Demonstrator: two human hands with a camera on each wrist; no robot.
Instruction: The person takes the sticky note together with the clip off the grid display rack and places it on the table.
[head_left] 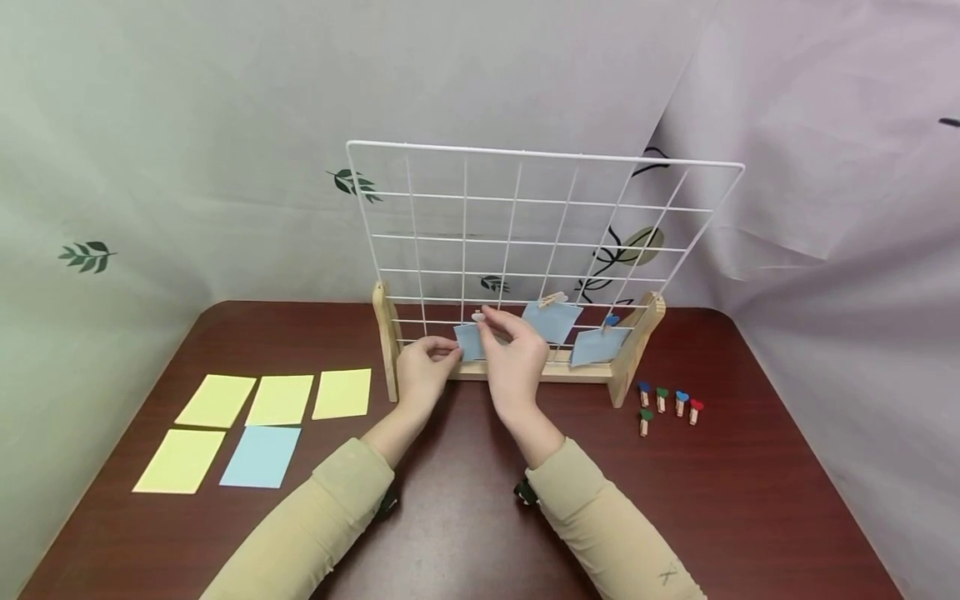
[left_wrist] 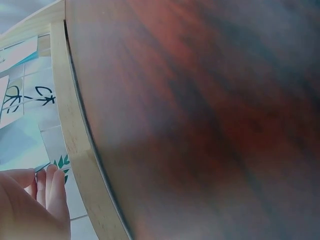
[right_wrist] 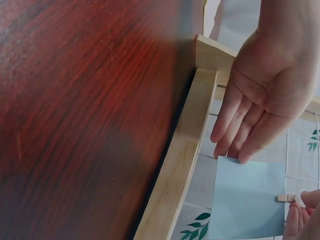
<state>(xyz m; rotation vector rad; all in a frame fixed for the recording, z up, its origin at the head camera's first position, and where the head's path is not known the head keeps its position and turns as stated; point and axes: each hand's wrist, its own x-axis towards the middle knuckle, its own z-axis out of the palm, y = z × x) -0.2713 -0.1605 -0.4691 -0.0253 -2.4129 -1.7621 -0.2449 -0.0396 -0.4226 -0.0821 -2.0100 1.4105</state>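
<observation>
My left hand (head_left: pixel 425 375) pinches the lower left corner of a light blue paper note (head_left: pixel 469 342), low on a white wire grid (head_left: pixel 491 242) set in a wooden stand. With thumb and fingertips, my right hand (head_left: pixel 517 362) pinches a small wooden clothespin (right_wrist: pixel 286 198) with a white heart at the note's upper edge. In the right wrist view the clothespin overlaps the paper's edge. Further right on the grid, one blue note (head_left: pixel 552 322) hangs under a white-topped clothespin and another (head_left: pixel 598 346) under a blue-heart clothespin (head_left: pixel 611 322).
Several yellow notes (head_left: pixel 216 402) and a blue note (head_left: pixel 260 457) lie on the table's left side. Several clothespins with colored hearts (head_left: pixel 662 399) lie right of the stand's wooden foot (head_left: pixel 637 354). A pale cloth with leaf prints (head_left: pixel 225 167) hangs behind.
</observation>
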